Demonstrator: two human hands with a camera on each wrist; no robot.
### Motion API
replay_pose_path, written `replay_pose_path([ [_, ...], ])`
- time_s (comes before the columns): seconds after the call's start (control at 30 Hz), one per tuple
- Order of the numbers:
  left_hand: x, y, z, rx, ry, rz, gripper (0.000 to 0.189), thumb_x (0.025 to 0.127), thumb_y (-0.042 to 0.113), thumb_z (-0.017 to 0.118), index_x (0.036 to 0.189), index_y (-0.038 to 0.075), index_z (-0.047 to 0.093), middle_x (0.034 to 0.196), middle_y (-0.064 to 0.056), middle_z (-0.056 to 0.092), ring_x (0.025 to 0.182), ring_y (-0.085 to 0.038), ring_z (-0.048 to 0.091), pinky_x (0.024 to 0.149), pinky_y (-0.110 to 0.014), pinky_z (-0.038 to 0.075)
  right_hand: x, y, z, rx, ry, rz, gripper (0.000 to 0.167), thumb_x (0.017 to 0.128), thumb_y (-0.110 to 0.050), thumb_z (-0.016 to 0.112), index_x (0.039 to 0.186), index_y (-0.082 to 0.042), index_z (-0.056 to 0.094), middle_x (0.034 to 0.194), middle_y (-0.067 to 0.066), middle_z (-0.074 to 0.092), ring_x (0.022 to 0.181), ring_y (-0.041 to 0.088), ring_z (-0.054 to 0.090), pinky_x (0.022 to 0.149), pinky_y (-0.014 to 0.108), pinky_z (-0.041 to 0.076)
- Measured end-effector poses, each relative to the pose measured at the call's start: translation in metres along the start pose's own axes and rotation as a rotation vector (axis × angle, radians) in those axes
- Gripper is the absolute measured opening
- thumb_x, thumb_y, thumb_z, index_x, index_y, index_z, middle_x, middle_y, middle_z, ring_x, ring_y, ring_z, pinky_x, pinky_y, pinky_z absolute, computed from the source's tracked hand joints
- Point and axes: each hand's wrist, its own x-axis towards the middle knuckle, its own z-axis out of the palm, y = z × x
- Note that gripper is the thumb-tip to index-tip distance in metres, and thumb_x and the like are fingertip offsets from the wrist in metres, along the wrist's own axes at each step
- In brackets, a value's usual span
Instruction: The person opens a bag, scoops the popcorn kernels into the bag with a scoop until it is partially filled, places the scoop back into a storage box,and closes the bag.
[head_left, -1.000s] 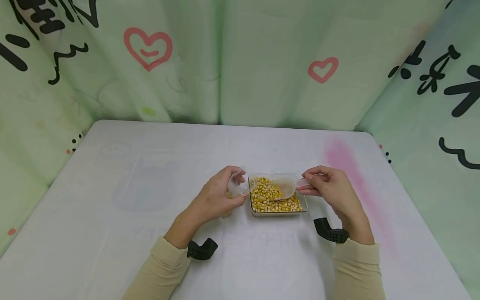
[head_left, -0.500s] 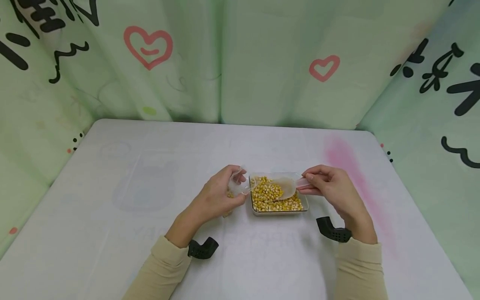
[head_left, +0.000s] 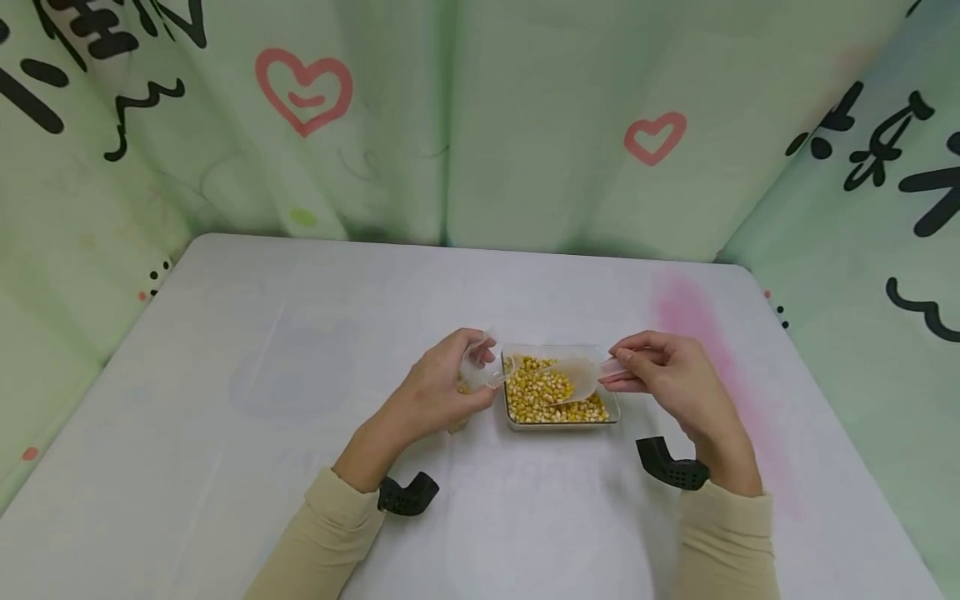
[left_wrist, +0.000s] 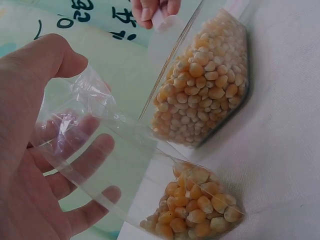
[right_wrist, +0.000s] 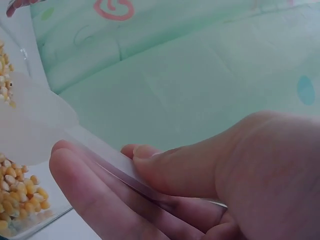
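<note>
My left hand point(head_left: 442, 383) holds a clear plastic bag point(left_wrist: 95, 100) by its mouth, thumb on one side and fingers on the other. Corn kernels point(left_wrist: 192, 202) lie in the bottom of the bag. Just right of it stands a clear rectangular container point(head_left: 566, 427), filled with yellow corn kernels point(head_left: 532, 400). My right hand point(head_left: 667, 367) pinches the pale pink handle of a translucent scoop point(head_left: 581, 379) between thumb and fingers. The scoop's bowl is over the container among the kernels, its mouth toward the bag. In the right wrist view part of the bowl is cut off.
A white table point(head_left: 337, 317) carries everything, with a pink smear point(head_left: 697, 321) on its right side. Green printed curtains point(head_left: 525, 125) surround the table's back and sides. Black wrist mounts point(head_left: 408, 494) are on both forearms.
The head view has shifted slightly. Both hands keep their holds on the bag and the scoop, and the scoop has barely moved, a touch to the right.
</note>
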Motion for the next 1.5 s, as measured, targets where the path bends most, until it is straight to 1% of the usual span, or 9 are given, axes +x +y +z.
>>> replay_pose_path([
  [0.2,-0.001,0.001,0.000,0.006,0.006,0.006,0.052,0.083,0.018,0.073,0.129,0.007,0.051,0.114,-0.001,0.065,0.109,-0.017,0.059,0.097,-0.039,0.049,0.007,0.008,0.004,0.055,0.002,0.043,0.035,0.102,-0.011,0.053,0.123,0.017,0.052,0.101,0.014,0.072,0.085,0.020,0.076,0.081,0.034,0.058],
  [0.3,-0.001,0.001,0.000,0.003,0.006,0.007,0.051,0.084,0.018,0.073,0.129,0.008,0.051,0.114,-0.001,0.065,0.107,-0.017,0.059,0.096,-0.039,0.050,0.009,0.011,0.004,0.068,0.006,0.042,0.034,0.102,-0.009,0.052,0.123,0.018,0.052,0.099,0.013,0.072,0.083,0.017,0.076,0.080,0.033,0.058],
  [0.4,0.000,0.000,0.001,0.005,0.008,0.010,0.051,0.084,0.018,0.073,0.129,0.008,0.051,0.114,-0.001,0.065,0.107,-0.017,0.059,0.095,-0.038,0.050,0.010,0.011,0.006,0.047,0.018,0.038,0.033,0.102,-0.009,0.051,0.122,0.017,0.053,0.100,0.015,0.071,0.082,0.016,0.076,0.080,0.033,0.058],
  [0.6,0.000,-0.002,0.002,-0.002,0.007,0.001,0.051,0.084,0.019,0.072,0.130,0.009,0.052,0.114,0.000,0.065,0.109,-0.017,0.060,0.094,-0.039,0.049,0.011,0.008,0.010,-0.015,0.050,0.039,0.032,0.102,-0.010,0.052,0.121,0.015,0.056,0.106,0.022,0.069,0.082,0.017,0.076,0.080,0.037,0.058],
  [0.73,0.000,-0.002,0.003,-0.014,0.008,-0.006,0.051,0.084,0.019,0.072,0.129,0.009,0.052,0.114,0.001,0.065,0.107,-0.017,0.059,0.093,-0.039,0.049,0.011,0.006,0.013,-0.039,0.066,0.031,0.031,0.101,-0.009,0.053,0.121,0.014,0.057,0.108,0.027,0.068,0.079,0.017,0.076,0.078,0.036,0.059],
  [0.93,0.000,-0.001,0.003,-0.014,0.008,-0.008,0.050,0.084,0.019,0.072,0.129,0.010,0.052,0.114,0.001,0.065,0.106,-0.015,0.059,0.093,-0.038,0.049,0.011,0.004,0.016,-0.060,0.076,0.014,0.032,0.101,-0.010,0.053,0.122,0.014,0.058,0.109,0.027,0.068,0.076,0.013,0.075,0.075,0.033,0.059],
  [1.07,0.000,-0.001,0.003,-0.015,0.003,-0.016,0.051,0.084,0.019,0.072,0.129,0.010,0.052,0.114,0.002,0.064,0.106,-0.015,0.059,0.091,-0.037,0.049,0.011,0.005,0.015,-0.024,0.072,0.023,0.032,0.101,-0.009,0.054,0.122,0.015,0.057,0.103,0.022,0.070,0.076,0.012,0.075,0.075,0.032,0.059],
  [1.3,-0.001,-0.001,0.004,-0.004,0.003,-0.008,0.050,0.084,0.018,0.071,0.129,0.010,0.052,0.113,0.001,0.064,0.103,-0.014,0.058,0.087,-0.035,0.049,0.013,0.012,0.010,0.109,0.025,0.016,0.038,0.101,-0.013,0.055,0.123,0.018,0.052,0.098,0.006,0.070,0.080,0.016,0.076,0.079,0.031,0.058],
  [1.5,-0.001,-0.001,0.003,-0.002,0.006,0.003,0.050,0.084,0.018,0.071,0.129,0.009,0.052,0.113,0.001,0.064,0.103,-0.015,0.058,0.088,-0.036,0.050,0.014,0.017,0.006,0.165,0.017,0.008,0.041,0.101,-0.013,0.055,0.125,0.020,0.049,0.094,0.003,0.073,0.080,0.016,0.076,0.079,0.031,0.058],
])
